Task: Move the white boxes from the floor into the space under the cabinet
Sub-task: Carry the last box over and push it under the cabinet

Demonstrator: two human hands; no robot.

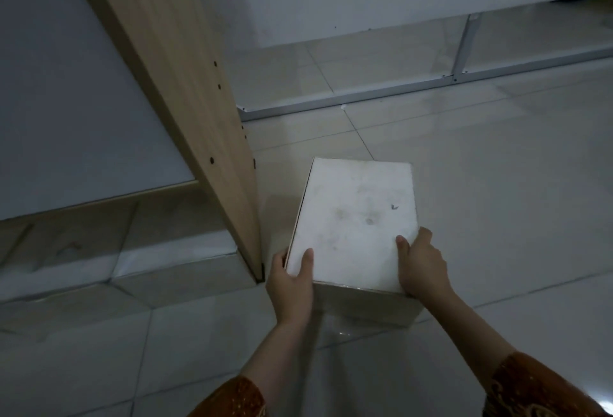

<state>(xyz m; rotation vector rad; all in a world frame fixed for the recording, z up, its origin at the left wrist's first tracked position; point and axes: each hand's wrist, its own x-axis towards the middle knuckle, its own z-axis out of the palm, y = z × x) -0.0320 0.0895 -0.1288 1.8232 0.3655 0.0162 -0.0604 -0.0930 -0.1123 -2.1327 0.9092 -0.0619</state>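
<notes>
Holding a white box (356, 222) in the lower middle of the frame, with both hands at its near corners. Left hand (292, 279) gripping the near left corner, thumb lying flat on the top face and the other fingers wrapping down the left side. Right hand (419, 265) gripping the near right corner in the same way, thumb on top, fingers curling around the right edge. Not possible to tell if the box is resting on the tiled floor (497, 184) or being kept just above it; showing a faint reflection on the glossy tile under its near side. Showing some faint smudges and one small dark mark on the top face.

Standing just left of the box, a wooden cabinet side panel (185, 91) running from the upper left of the frame down to the floor, with small dark holes along its edge. Hanging at the far left, a white cabinet front (76, 91), with an open low space (99, 234) below it. Lying across the upper right, a grey metal frame rail (414, 86) on the floor. Showing at the bottom edge, brown patterned sleeves (530, 386) on both arms.
</notes>
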